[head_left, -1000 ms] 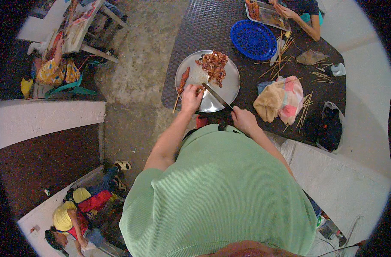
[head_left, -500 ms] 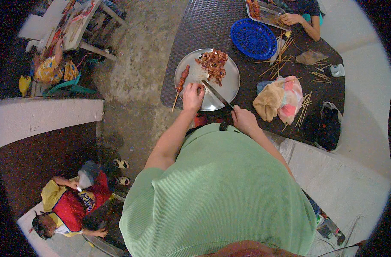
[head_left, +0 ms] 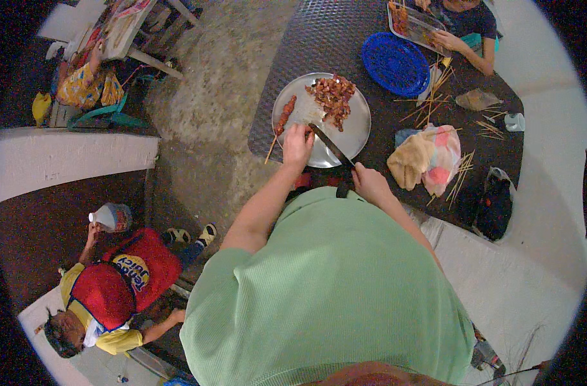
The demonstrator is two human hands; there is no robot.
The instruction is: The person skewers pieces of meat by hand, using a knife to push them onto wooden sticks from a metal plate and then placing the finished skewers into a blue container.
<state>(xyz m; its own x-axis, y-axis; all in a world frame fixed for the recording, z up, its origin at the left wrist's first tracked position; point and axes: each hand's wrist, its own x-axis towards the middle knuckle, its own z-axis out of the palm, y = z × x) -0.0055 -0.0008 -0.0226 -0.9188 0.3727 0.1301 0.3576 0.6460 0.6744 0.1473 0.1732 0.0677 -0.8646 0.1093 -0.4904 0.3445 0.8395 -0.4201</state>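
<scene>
Since half a second ago, one person (head_left: 108,294) in red has stretched out a jug (head_left: 117,218). Plate (head_left: 359,127) with meat (head_left: 335,100) and skewer (head_left: 285,116) lies just beside the table's (head_left: 300,48) left edge; woven tabletop extends beyond. Right hand (head_left: 370,183) grips the knife (head_left: 332,145), blade slanting over the plate. Left hand (head_left: 297,147) bends downward; whether it pinches something, I cannot tell.

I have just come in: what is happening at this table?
The person's right hand holds a long dark knife over a round silvery metal plate; the left hand is by the knife's tip, its grip unclear. On the plate lie heaped reddish meat pieces and one wooden skewer of meat. Another person's hand is at a rectangular metal tray.
</scene>
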